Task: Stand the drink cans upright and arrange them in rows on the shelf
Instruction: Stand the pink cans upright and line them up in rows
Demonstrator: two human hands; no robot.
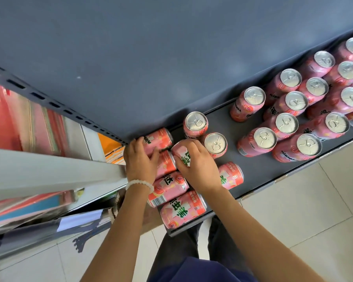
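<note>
Pink cans (168, 189) are lying loose at lower centre of the shelf (259, 171) while the right hand (199, 165) is gripping one can (182, 153) and the left hand (140, 159) another (158, 139), risking rolling neighbours off the front edge or toppling the uprights (215, 144).

Each hand (140, 159) (198, 165) grips a toppled pink can (158, 139) (181, 152) on the shelf (259, 171).

pink drink cans (291, 119) | upright rows at right | several lying sideways at left (182, 209) | grey shelf (259, 169)
</note>
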